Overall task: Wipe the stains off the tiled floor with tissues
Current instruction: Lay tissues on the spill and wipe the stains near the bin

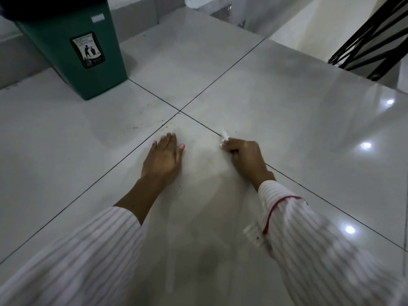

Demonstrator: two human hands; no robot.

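Glossy pale grey tiles cover the floor, with dark grout lines crossing just ahead of my hands. My left hand lies flat on the near tile, palm down, fingers together, holding nothing. To its right, my right hand is closed around a crumpled white tissue, which pokes out past the fingers and touches the floor at the grout line. Small dark specks and a faint smudge mark the tiles near the grout crossing, ahead of my left hand.
A green plastic bin with a black liner and a label stands at the back left. A black metal railing runs along the floor's drop-off at the far right. A low wall skirts the left edge.
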